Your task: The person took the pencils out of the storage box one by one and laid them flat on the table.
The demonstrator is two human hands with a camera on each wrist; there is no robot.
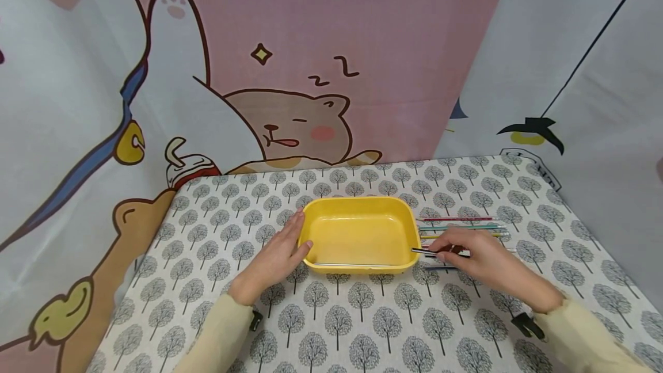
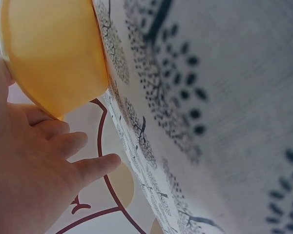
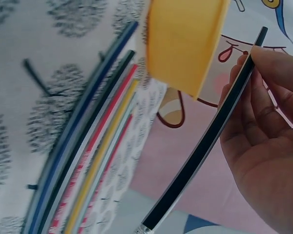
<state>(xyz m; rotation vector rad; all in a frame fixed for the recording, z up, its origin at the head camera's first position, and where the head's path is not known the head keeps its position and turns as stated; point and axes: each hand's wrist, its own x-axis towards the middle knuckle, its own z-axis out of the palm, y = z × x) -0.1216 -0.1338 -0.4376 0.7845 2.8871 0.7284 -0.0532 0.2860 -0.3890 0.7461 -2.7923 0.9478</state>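
Observation:
A yellow tray (image 1: pixel 362 235) sits on the table with a thin pale stick (image 1: pixel 357 265) along its near wall. My left hand (image 1: pixel 279 255) holds the tray's left end, thumb over the rim and fingers against the outer wall. At the tray's right end, my right hand (image 1: pixel 479 252) pinches a black pen refill (image 3: pixel 205 131), a slim clear tube with a dark core, between thumb and fingers. One end of this refill overlaps the tray's right rim in the head view. Beneath that hand lie several more refills, among them a red one (image 1: pixel 461 219), a yellow one (image 3: pixel 102 156) and a blue one (image 3: pixel 88 107).
The refills lie roughly parallel, close to the tray's right side. A white cloth (image 1: pixel 362 327) printed with grey trees covers the table. Behind it hangs a pink curtain (image 1: pixel 414 45) with cartoon animals, and a pale curtain (image 1: pixel 611 102) borders the right.

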